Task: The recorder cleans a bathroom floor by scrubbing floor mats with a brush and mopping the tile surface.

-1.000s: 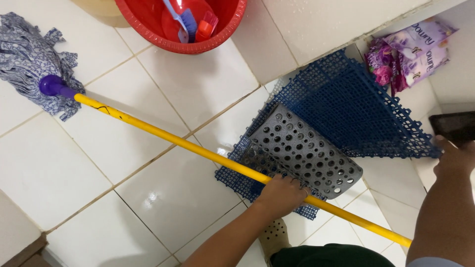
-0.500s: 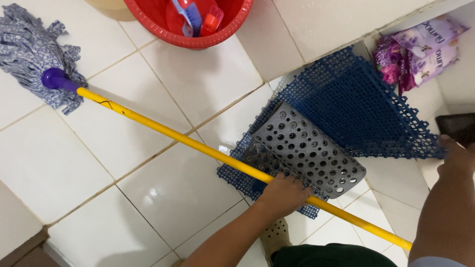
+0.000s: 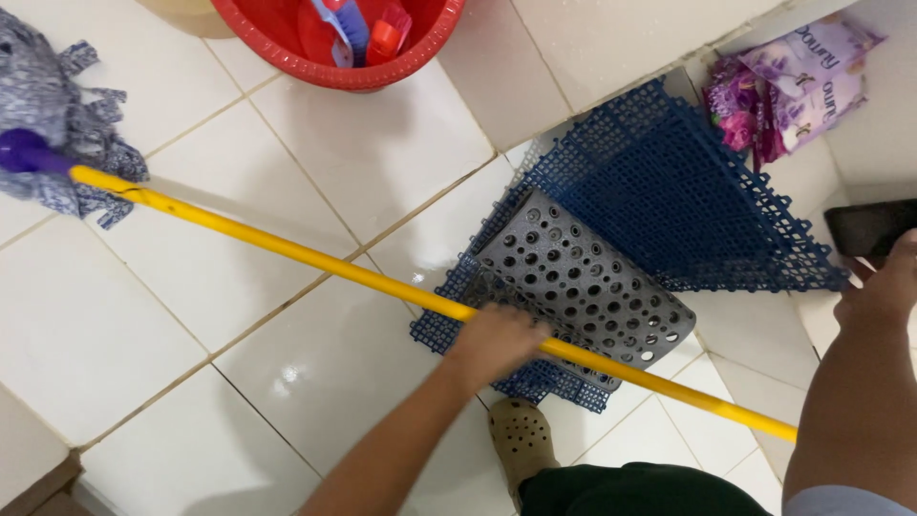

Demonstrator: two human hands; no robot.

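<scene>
Head view, looking straight down: the mopping stroke is under way. The left hand (image 3: 497,342) is wrapped tight around the yellow mop handle (image 3: 315,265) about midway along it, arm stretched forward and down from the lower edge of the picture. The handle slants from the lower right up to the grey string mop head (image 3: 57,134), which lies on the white tiled floor (image 3: 124,325) at the far left. The right hand (image 3: 884,287) is raised at the right edge, fingers curled on a dark phone (image 3: 869,227); how firmly it grips I cannot tell.

The pole crosses above a grey perforated mat (image 3: 583,277) lying on blue grid mats (image 3: 688,201), and a red basin (image 3: 353,43) sits just beyond. To my eye, one-handed steering is needed next, keeping the strands clear of basin and mats.
</scene>
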